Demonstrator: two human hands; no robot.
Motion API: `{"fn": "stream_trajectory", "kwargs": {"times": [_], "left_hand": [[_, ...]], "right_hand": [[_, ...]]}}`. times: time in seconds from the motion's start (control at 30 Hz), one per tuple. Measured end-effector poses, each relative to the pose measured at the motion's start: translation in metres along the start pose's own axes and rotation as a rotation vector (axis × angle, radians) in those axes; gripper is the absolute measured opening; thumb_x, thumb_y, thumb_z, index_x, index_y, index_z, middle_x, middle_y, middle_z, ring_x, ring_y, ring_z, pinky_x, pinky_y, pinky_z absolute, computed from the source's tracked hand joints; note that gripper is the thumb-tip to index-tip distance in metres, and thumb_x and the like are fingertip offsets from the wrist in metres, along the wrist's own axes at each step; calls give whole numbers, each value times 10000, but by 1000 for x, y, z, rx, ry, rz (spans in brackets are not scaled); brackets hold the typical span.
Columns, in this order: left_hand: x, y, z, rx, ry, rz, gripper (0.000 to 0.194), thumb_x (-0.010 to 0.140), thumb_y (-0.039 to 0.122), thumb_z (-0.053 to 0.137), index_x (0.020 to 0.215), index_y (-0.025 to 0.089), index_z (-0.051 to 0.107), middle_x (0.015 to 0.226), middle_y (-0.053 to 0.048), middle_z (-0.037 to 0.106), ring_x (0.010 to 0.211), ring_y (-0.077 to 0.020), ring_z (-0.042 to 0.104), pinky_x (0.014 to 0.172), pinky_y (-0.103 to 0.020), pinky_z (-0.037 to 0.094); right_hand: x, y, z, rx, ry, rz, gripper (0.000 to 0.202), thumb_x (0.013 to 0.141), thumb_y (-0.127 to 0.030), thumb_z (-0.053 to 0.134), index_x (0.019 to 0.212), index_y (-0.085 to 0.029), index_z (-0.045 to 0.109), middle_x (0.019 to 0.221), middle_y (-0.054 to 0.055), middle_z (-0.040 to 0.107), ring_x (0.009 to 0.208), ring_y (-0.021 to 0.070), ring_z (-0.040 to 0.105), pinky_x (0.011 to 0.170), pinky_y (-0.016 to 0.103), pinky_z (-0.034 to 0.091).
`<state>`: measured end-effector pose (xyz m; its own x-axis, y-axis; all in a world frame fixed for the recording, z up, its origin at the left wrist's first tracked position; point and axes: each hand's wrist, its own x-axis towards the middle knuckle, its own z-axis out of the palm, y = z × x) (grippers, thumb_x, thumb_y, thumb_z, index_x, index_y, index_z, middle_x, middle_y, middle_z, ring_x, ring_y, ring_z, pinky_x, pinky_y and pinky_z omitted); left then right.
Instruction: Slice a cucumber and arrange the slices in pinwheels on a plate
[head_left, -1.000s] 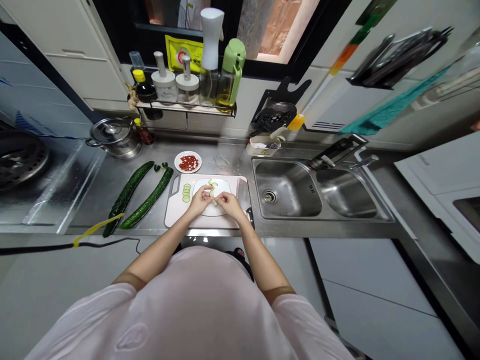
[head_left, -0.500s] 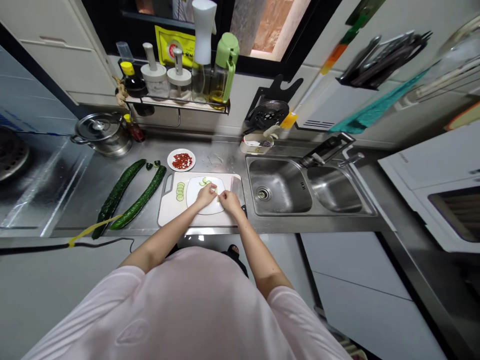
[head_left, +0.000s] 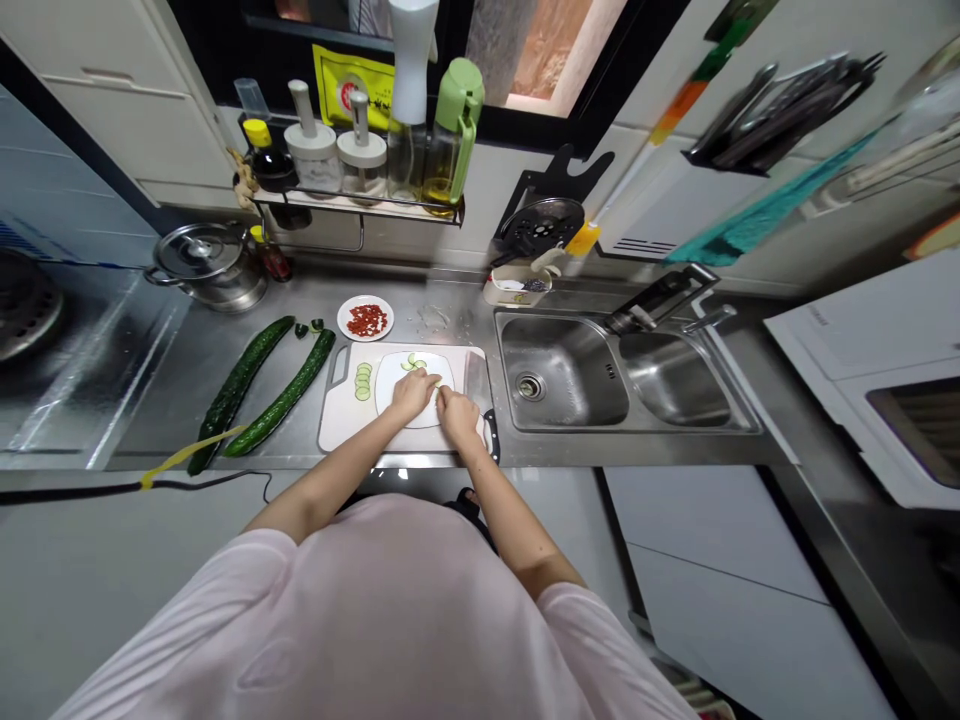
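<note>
My left hand [head_left: 412, 394] is over the white plate [head_left: 388, 376], its fingers pinched together on something too small to make out. Beside it, my right hand [head_left: 458, 414] is closed near the plate's right side, fingertips almost meeting those of the left. Curved cucumber pieces [head_left: 412, 363] lie toward the back of the plate. The plate rests on a pale cutting board [head_left: 341, 430], where a column of round cucumber slices [head_left: 363, 381] lies at the left. A knife [head_left: 475, 376] lies along the board's right side, its black handle at the front right corner.
Two whole cucumbers [head_left: 289, 396] lie left of the board, with cut ends behind them. A small plate of red pieces [head_left: 367, 319] sits behind the board. A double sink [head_left: 562, 372] is on the right, and a lidded pot [head_left: 202, 262] stands at the back left.
My right hand has turned and its fingers have curled in more over the plate's right side. My left fingertips have shifted slightly right. The whole view has shifted a little.
</note>
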<state>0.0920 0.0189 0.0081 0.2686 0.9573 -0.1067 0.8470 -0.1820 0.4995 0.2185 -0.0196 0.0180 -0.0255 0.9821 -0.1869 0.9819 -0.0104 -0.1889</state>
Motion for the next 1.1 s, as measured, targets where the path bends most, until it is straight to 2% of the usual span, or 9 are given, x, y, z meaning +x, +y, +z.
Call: {"fn": "stream_trajectory", "kwargs": {"times": [0.1,0.37,0.57,0.87,1.1], "left_hand": [[1,-3,1,9,-7,19,311,919,305,468,1161,286,663,1042,-85,596,1036,-225,539,829,-307,410],[4,-5,9,-71,65,4,306,912,334,494,1150,260,672,1046,-98,595,1047,-240,528,845,-317,406],[3,-4,6,-120,86,-17,318,908,339,501,1176,256,652,1045,-94,598,1019,-233,539,836,-312,408],[7,-2,7,-7,56,-35,322,923,376,473,1171,278,655,1073,-75,601,1040,-219,537,831,-297,422],[8,-2,8,28,74,-32,315,925,372,473,1171,281,647,1095,-66,605,1045,-212,542,835,-292,433]], "right_hand": [[-1,0,2,-28,-14,2,304,992,-350,360,1121,-226,606,945,106,693,851,203,628,700,264,364],[3,5,1,-21,-25,4,317,996,-338,354,1121,-220,621,934,107,698,840,188,631,698,252,357],[0,5,5,17,8,35,367,996,-390,340,1248,-245,565,931,96,702,817,192,636,696,257,366],[4,2,0,-58,-64,42,360,1003,-394,321,1218,-269,581,939,82,701,827,181,637,706,253,375],[2,3,4,-52,-24,41,394,1012,-414,284,1289,-272,525,942,77,702,819,177,641,701,247,376]]}}
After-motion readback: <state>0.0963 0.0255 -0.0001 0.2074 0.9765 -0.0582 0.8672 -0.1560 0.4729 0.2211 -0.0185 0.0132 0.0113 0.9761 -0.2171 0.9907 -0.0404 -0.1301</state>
